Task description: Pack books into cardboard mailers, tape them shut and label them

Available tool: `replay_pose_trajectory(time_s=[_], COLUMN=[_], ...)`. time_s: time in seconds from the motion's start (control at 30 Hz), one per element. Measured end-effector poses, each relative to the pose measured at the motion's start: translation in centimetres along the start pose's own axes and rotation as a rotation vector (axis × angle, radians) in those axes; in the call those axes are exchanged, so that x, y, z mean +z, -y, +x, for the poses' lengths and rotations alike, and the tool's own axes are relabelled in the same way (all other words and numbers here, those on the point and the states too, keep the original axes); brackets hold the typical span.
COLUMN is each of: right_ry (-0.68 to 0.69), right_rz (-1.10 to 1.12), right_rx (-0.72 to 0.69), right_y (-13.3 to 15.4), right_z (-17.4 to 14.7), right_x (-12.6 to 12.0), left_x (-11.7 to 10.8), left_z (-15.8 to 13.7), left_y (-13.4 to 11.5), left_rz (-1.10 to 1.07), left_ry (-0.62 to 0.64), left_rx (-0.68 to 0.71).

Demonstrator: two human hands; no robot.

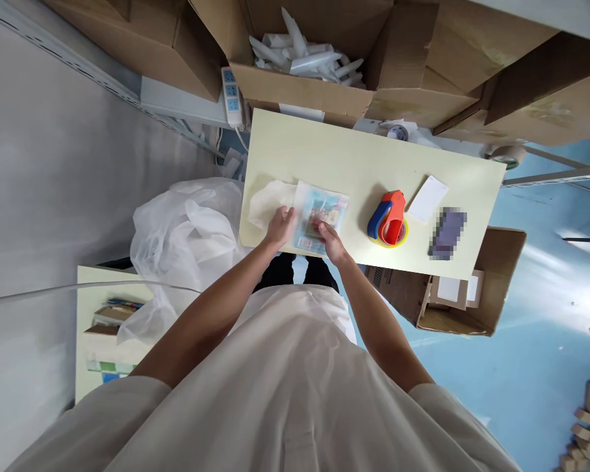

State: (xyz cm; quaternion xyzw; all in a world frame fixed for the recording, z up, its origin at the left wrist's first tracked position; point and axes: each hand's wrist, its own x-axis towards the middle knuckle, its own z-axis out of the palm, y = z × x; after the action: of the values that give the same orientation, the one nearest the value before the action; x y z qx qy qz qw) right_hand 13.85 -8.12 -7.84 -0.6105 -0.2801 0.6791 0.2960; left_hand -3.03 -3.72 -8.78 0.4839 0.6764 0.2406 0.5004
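Observation:
A flat printed packet in a clear sleeve [323,211], pale blue with a coloured picture, lies near the front edge of the cream table. My right hand [332,242] grips its lower right side, thumb on top and the other fingers largely hidden. At its left edge, my left hand [280,228] has its fingers curled together; whether they pinch the packet or the sheet beside it is unclear. That thin white sheet or bag [268,202] lies partly under my left hand. To the right stands a red and blue tape dispenser [390,219] with a yellow-edged roll.
A white card [428,198] and a pixelated dark item [448,233] lie at the table's [285,147] right. Behind, a carton [305,94] holds white tapered pieces; a power strip [231,98] hangs beside it. Translucent plastic [177,223] bulges left. An open box [504,282] sits below right.

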Motion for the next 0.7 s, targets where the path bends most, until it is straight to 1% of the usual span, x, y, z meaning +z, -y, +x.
replay_pose_trajectory(time_s=[0.03, 0.07, 0.1, 0.13, 0.17, 0.2, 0.23, 0.27, 0.33, 0.37, 0.4, 0.43, 0.47, 0.53, 0.57, 0.63, 0.7], right_ry=[-0.010, -0.019, -0.027, -0.032, -0.042, -0.069, -0.126, -0.218, -0.457, -0.559, -0.619, -0.634, -0.616, -0.528, -0.484, -0.425, -0.389], right_rz=[0.005, 0.009, 0.012, 0.012, 0.005, -0.018, -0.064, -0.130, -0.270, -0.306, -0.300, -0.256, -0.182, -0.014, 0.057, 0.139, 0.138], right_rx=[-0.004, -0.010, -0.018, -0.026, -0.037, -0.055, -0.084, -0.118, -0.173, -0.174, -0.153, -0.117, -0.076, -0.013, -0.004, -0.023, -0.073], right_y=[-0.1, -0.2, -0.3, -0.5, -0.6, -0.9, -1.2, -1.7, -2.8, -3.3, -3.9, -4.3, -4.6, -4.7, -4.4, -3.4, -1.9], right_z=[0.2, 0.3, 0.3, 0.4, 0.3, 0.1, -0.1, -0.4, -1.1, -1.5, -1.8, -2.1, -2.3, -2.9, -3.4, -4.4, -5.5], right_x=[0.1, 0.1, 0.2, 0.3, 0.3, 0.3, 0.2, 0.1, -0.3, -0.5, -0.8, -1.1, -1.4, -2.2, -2.7, -4.0, -5.1], left_x=[0.0, 0.1, 0.5, 0.9, 1.4, 2.0, 2.4, 2.8, 3.0, 3.0, 2.9, 2.8, 2.7, 3.0, 3.4, 4.8, 6.4], left_z=[-0.3, -0.7, -1.0, -1.3, -1.5, -1.5, -1.4, -1.3, -0.8, -0.7, -0.6, -0.5, -0.6, -0.9, -1.2, -2.0, -2.7], left_y=[0.0, -0.1, -0.1, -0.1, 0.0, 0.1, 0.3, 0.5, 0.9, 1.0, 1.1, 1.1, 1.1, 0.9, 0.7, 0.4, -0.2], left_rz=[0.099, 0.192, 0.265, 0.315, 0.351, 0.380, 0.400, 0.412, 0.411, 0.401, 0.386, 0.371, 0.353, 0.294, 0.244, 0.110, 0.002], left_ry=[-0.046, -0.054, -0.022, 0.040, 0.112, 0.163, 0.191, 0.202, 0.224, 0.239, 0.250, 0.254, 0.249, 0.230, 0.233, 0.289, 0.356], left_rx=[0.074, 0.161, 0.237, 0.280, 0.280, 0.246, 0.198, 0.157, 0.131, 0.130, 0.118, 0.097, 0.067, -0.007, -0.040, -0.074, -0.051])
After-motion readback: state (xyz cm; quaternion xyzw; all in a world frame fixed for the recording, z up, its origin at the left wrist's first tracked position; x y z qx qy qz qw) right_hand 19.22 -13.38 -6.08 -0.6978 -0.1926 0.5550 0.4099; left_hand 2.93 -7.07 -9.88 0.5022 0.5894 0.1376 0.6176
